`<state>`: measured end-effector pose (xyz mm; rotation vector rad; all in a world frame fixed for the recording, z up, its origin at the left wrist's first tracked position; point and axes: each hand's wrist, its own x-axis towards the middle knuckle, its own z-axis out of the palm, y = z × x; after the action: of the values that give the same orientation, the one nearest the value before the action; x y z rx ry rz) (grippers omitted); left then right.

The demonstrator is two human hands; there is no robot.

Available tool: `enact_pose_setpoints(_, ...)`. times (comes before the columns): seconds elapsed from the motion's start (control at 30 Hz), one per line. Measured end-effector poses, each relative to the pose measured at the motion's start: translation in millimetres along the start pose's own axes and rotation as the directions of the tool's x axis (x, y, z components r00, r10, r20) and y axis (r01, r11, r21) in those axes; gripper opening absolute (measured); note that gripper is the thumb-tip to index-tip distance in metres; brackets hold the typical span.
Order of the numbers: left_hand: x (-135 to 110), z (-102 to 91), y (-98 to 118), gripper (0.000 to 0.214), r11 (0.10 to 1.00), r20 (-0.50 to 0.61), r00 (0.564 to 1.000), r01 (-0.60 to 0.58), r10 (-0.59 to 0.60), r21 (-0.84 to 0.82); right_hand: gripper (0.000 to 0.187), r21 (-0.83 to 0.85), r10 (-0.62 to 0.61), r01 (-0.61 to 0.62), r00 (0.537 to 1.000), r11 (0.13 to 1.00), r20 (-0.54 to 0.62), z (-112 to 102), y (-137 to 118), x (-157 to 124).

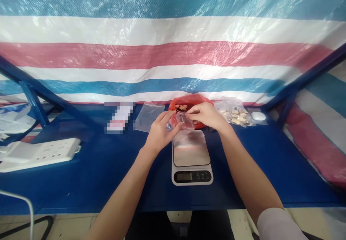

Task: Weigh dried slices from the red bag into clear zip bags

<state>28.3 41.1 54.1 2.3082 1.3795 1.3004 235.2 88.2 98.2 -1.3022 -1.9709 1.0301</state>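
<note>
Between my two hands is a small clear plastic bag (pixel 186 124), held above the back edge of a digital kitchen scale (pixel 191 153). My left hand (pixel 163 130) grips the bag's left side with thumb and fingers. On the other side, my right hand (pixel 204 114) pinches its upper edge. Directly behind the hands sits an open red plastic bag (pixel 193 98) with brownish pieces (pixel 181 107) showing inside. What the clear bag contains, if anything, I cannot make out. The scale's display looks dark.
Right of the red bag lie clear bags of pale tan pieces (pixel 239 116) and a white oval object (pixel 258 116). To the left are a flat clear bag (pixel 150 117), a blurred-out packet (pixel 120 117) and a white power strip (pixel 51 151). Blue metal bars (pixel 292 88) flank the blue table (pixel 108 182).
</note>
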Motion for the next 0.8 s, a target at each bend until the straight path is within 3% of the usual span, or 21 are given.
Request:
enact_pose_setpoints(0.17, 2, 27.8, 8, 0.105, 1.0, 0.074, 0.997, -0.023, 0.023, 0.002, 0.013, -0.057, -0.085, 0.084, 0.996, 0.995, -0.014, -3, -2, 3)
enact_pose_setpoints(0.27, 1, 44.3, 13, 0.123, 1.0, 0.058, 0.998, 0.024, -0.024, 0.0, 0.015, -0.061, -0.081, 0.08, 0.996, 0.995, -0.023, -4, 0, 3)
enact_pose_setpoints(0.4, -1, 53.6, 14, 0.105, 0.996, -0.002, 0.996, 0.084, -0.084, -0.006, 0.015, -0.013, -0.054, 0.054, 0.999, 0.998, -0.007, -7, 4, 3)
enact_pose_setpoints(0.57, -3, 50.1, 10, 0.083, 0.997, -0.078, 0.994, 0.071, -0.071, 0.001, 0.014, 0.006, -0.074, 0.074, 0.997, 0.997, -0.005, -12, 8, 6)
enact_pose_setpoints(0.8, -6, 51.0, 2, 0.086, 0.995, -0.089, 0.992, 0.094, -0.091, 0.033, 0.023, 0.074, -0.154, 0.164, 0.979, 0.984, -0.131, -18, 0, -2)
